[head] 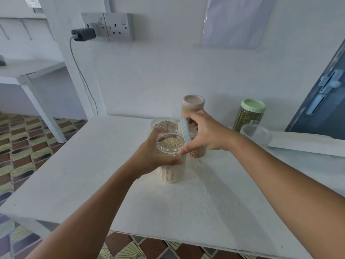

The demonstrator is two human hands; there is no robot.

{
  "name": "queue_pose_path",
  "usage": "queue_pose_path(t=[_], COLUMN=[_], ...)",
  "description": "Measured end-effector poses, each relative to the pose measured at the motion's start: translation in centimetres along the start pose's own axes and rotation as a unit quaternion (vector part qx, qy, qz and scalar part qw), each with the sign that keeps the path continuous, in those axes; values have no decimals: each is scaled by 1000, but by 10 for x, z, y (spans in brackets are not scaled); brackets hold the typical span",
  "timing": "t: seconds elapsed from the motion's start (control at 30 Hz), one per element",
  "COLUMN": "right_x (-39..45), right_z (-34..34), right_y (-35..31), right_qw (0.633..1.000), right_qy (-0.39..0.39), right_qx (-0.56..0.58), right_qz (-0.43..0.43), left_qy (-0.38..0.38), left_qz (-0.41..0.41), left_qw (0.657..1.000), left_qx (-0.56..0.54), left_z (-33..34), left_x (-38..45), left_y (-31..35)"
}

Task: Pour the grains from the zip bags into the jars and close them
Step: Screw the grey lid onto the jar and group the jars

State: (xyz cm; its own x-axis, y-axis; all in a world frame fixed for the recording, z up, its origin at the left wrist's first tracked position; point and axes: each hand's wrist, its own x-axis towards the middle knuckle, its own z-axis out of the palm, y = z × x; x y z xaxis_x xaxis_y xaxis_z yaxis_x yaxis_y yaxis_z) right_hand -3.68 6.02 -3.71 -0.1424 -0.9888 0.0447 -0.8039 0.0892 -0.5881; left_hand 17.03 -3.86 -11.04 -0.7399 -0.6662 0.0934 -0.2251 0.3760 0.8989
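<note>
Far left: patterned floor tiles (28, 146) and a black charger (83, 34) plugged into the wall socket (119, 26), cable hanging down. On the white table (74, 174), left of centre, an open clear jar (170, 156) standing upright, filled with pale grains almost to the neck. Left hand (151, 159) curled round that jar just below the rim, thumb across the near side; grip closed on the jar. Just behind, touching or nearly touching, a second open jar (164, 123) with similar pale grains. Above the first jar's right edge, a pale lid (185, 130) held on edge, tilted, not seated on the mouth. Right hand (203, 133) pinching that lid between thumb and curled fingers; grip narrow, holding the lid. Behind the right hand, a tall jar (193, 107) with a beige cap, closed, round brownish grains visible at its base. Further right, near the wall, a jar with a green cap (250, 116), closed, holding greenish grains. In front of it, a clear empty-looking container (256, 133), blurred. Far right: a dark door (321, 94) with a metal latch.
</note>
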Motion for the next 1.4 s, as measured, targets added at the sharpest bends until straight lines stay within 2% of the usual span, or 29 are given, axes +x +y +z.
queue_pose_path(t=[0.13, 0.37, 0.5, 0.7, 1.07, 1.2, 1.4], right_x=[0, 12, 13, 17, 17, 14, 12], right_z=[-5, 16, 21, 11, 11, 14, 15], right_y=[-13, -30, -27, -32, -41, -36, -30], right_qw=[999, 995, 995, 986, 982, 990, 992], right_qy=[-36, -37, -60, -101, -102, -90, -88], right_qx=[12, -84, -75, -127, -152, -102, -84], right_qz=[-21, -40, -36, -33, -53, -36, -37], left_qy=[-15, -108, -106, -97, -95, -95, -96], left_qz=[3, 19, 12, 8, 22, 27, 31], left_qw=[1000, 992, 993, 994, 993, 992, 992], left_qx=[-17, -56, -54, -56, -63, -78, -73], left_z=[-1, -14, -15, -13, -12, -11, -11], left_x=[0, 6, 8, 8, 7, 5, 7], left_y=[-1, 5, 0, -2, -1, -1, -4])
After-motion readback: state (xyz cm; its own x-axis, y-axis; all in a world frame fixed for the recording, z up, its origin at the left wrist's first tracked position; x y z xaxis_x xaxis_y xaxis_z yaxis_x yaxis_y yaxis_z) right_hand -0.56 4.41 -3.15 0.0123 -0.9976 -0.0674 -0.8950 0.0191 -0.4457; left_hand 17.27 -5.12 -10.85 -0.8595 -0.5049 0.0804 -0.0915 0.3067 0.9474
